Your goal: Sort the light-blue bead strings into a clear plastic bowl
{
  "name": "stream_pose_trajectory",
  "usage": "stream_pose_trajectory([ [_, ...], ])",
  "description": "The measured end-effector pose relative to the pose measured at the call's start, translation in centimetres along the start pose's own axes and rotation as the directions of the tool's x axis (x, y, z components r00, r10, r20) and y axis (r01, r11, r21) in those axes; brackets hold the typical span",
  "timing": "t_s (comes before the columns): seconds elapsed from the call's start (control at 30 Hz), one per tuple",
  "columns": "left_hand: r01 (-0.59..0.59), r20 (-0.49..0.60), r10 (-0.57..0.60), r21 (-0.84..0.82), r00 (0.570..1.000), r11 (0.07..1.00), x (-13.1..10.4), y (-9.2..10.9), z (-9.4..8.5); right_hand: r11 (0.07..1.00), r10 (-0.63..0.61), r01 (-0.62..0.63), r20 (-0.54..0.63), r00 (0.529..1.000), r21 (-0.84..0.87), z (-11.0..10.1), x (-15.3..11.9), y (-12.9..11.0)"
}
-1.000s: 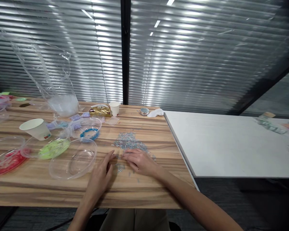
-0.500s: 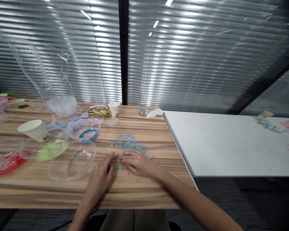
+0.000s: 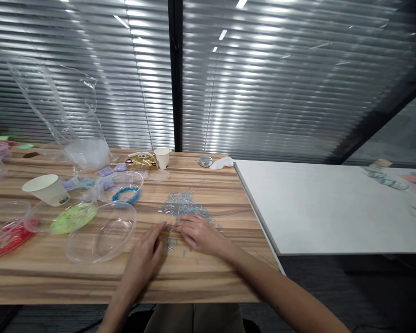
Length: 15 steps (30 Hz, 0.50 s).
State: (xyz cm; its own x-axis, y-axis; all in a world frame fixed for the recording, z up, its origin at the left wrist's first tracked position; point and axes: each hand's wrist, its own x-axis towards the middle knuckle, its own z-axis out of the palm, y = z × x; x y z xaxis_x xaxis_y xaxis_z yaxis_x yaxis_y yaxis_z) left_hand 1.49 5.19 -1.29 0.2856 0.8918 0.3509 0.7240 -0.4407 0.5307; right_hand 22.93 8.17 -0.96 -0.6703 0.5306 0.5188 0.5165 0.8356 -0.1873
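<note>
A loose pile of small clear and bluish tube-like pieces lies on the wood-grain table. My right hand rests at the pile's near edge, its fingers pressed together and pointing left; what is under the fingertips is hidden. Just left of the pile, my left hand stands on its side on the table, thumb apart from the fingers and nothing in it. Between the two hands lies a smaller scatter of the same pieces.
Clear plastic bowls hold red, green and blue pieces; one clear bowl is near my left hand. Paper cups, a gold packet and a round tin stand farther back. A white table adjoins at right.
The view has shifted slightly. Both hands are almost where they were, with my right fingers a touch farther up over the pile's edge.
</note>
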Motion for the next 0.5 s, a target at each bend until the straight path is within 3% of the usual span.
stream_pose_trajectory([
  [0.5,-0.082,-0.019,0.083,0.060,0.996,0.995,0.12,-0.41,0.70,0.999,-0.036,0.034,0.034,0.999,0.038,0.47,-0.13,0.12],
])
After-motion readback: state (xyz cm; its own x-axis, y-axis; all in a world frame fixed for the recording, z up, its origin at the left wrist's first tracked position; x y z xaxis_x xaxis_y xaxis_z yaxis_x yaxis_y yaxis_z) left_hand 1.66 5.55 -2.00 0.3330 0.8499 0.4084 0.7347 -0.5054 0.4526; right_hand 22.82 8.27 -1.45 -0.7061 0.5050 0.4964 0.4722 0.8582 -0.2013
